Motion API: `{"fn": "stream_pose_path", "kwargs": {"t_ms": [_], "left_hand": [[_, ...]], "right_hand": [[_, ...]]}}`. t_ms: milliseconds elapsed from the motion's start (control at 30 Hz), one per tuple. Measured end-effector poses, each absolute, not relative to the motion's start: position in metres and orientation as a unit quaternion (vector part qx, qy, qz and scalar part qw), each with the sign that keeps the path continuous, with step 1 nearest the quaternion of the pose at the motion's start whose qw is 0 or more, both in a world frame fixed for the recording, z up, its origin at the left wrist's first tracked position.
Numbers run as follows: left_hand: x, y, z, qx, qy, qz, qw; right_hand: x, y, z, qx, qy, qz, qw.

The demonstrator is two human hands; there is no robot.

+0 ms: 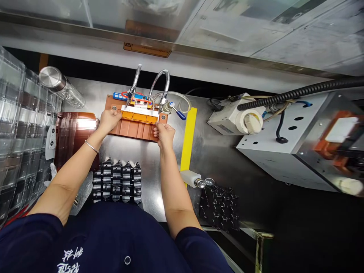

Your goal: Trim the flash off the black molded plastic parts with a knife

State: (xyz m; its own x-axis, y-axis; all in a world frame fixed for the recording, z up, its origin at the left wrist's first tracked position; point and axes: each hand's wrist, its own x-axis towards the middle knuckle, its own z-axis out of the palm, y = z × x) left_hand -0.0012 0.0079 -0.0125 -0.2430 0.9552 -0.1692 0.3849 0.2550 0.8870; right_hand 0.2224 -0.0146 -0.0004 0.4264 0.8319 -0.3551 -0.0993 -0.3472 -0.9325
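A long orange strip (139,117) with rows of small dark marks lies along the front of a white bar on a copper-brown fixture block (129,128). My left hand (110,120) pinches the strip's left end. At the right end, the fingers of my right hand (165,133) are closed on the strip's lower corner, the other fingers curled. Behind it, the fixture carries a blue cylinder (119,96), red tubes, two bent metal hoses (159,79) and a lever with a blue handle (181,115).
Black ribbed parts (117,182) stand in front of me, with more dark pieces (220,208) lower right. Clear trays (17,125), a glass bottle (66,89) and brown translucent sheets (75,138) are left. A yellow strip (188,140) and a white machine (273,151) are right.
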Motion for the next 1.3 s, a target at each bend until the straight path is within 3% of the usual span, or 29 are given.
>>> {"fn": "stream_pose_path", "kwargs": {"t_ms": [433, 700, 933, 1133, 1300], "left_hand": [[-0.001, 0.005, -0.01, 0.455, 0.695, 0.39, 0.397], [-0.009, 0.009, 0.002, 0.335, 0.648, 0.384, 0.565], [-0.012, 0.01, 0.004, 0.309, 0.629, 0.393, 0.596], [-0.015, -0.012, -0.005, 0.317, 0.638, 0.447, 0.541], [-0.013, -0.054, -0.002, 0.361, 0.65, 0.47, 0.475]], "right_hand": [[0.226, -0.011, -0.006, -0.686, -0.245, 0.483, 0.485], [0.245, -0.007, 0.009, -0.668, -0.22, 0.582, 0.41], [0.257, -0.08, -0.006, -0.653, -0.254, 0.506, 0.503], [0.232, -0.241, -0.059, -0.693, -0.436, 0.469, 0.33], [0.233, -0.246, -0.053, -0.679, -0.501, 0.451, 0.292]]}}
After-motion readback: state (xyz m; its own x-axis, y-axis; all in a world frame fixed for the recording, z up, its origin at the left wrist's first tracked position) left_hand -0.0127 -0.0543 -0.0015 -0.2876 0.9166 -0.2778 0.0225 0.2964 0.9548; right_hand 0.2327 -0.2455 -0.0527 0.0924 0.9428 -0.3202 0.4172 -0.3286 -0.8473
